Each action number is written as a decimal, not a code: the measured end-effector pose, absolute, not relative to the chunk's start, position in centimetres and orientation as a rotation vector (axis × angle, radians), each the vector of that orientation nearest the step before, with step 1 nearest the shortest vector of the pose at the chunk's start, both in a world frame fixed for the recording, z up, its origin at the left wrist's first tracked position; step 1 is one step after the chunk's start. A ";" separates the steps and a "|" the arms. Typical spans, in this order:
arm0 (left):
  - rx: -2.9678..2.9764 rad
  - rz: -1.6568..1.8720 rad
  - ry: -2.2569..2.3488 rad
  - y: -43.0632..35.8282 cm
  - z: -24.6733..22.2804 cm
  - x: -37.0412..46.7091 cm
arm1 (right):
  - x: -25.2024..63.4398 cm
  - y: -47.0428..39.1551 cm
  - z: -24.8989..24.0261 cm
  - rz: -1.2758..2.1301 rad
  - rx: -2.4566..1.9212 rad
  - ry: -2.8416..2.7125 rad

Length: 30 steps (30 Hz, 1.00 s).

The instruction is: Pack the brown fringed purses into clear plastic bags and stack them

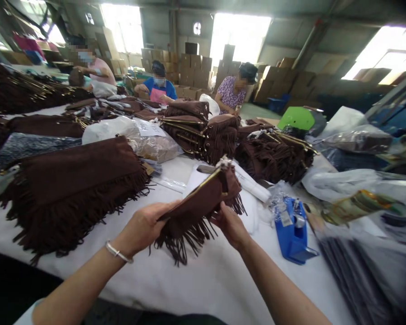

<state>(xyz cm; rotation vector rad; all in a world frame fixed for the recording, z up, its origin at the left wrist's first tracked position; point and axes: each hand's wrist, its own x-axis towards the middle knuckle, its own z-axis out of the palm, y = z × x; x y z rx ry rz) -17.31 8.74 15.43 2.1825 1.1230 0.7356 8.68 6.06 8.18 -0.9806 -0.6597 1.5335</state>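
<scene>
A brown fringed bag point(199, 196) with a gold-coloured strip along its top edge is held up over the white table point(189, 289). My left hand point(145, 228) grips its left end, thumb on top and the other fingers partly hidden. At the lower right side, my right hand point(230, 225) has its fingers closed on the bag near the fringe. Strips of fringe hang down between both hands. To the left lies a larger brown fringed piece point(84, 176), flat on the table and apart from my hands.
A blue tape dispenser point(292, 234) stands right of my right hand. Behind are stacked fringed bags point(219, 131) and a plastic-wrapped bundle point(159, 146). Dark folded pieces point(355, 275) lie at the right edge. Several people, one in a blue shirt point(169, 90), work across the table.
</scene>
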 end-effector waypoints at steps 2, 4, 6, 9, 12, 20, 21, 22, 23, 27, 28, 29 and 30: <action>2.596 0.752 1.088 8.2 17.0 -16.6 | 9.4 5.3 8.5 1.516 -1.002 -0.677; 2.856 0.699 1.103 6.4 16.1 -15.5 | 9.5 3.2 8.0 1.534 -1.010 -0.681; 2.945 0.502 1.168 3.6 12.8 -14.2 | 9.0 0.1 6.5 1.641 -0.936 -0.616; 2.890 0.066 1.138 -1.2 5.9 -12.4 | 7.4 -4.0 3.3 1.734 -0.768 -0.369; 2.781 0.014 1.091 -4.2 2.0 -11.7 | 6.2 -5.5 1.0 1.657 -0.752 -0.142; 2.638 0.473 1.368 1.0 3.0 -14.7 | 6.8 -3.8 3.5 1.307 -1.057 -0.190; 2.609 0.499 1.413 1.8 2.9 -15.3 | 7.7 -3.7 4.5 1.268 -1.133 -0.268; 2.574 0.530 1.430 2.3 2.9 -15.9 | 8.8 -3.4 5.6 1.244 -1.214 -0.374; 2.534 0.574 1.425 2.8 2.9 -16.4 | 10.1 -3.1 7.0 1.236 -1.297 -0.509; 2.345 0.704 1.316 3.4 4.0 -16.4 | 15.4 -0.2 13.9 1.283 -1.608 -1.197; 2.291 0.698 1.283 3.4 4.6 -16.0 | 16.2 0.7 15.7 1.251 -1.689 -1.361; 2.238 0.687 1.247 3.5 5.2 -15.5 | 16.8 1.6 17.4 1.199 -1.767 -1.515; 2.191 0.684 1.208 3.5 5.8 -14.9 | 17.0 2.3 18.9 1.141 -1.836 -1.657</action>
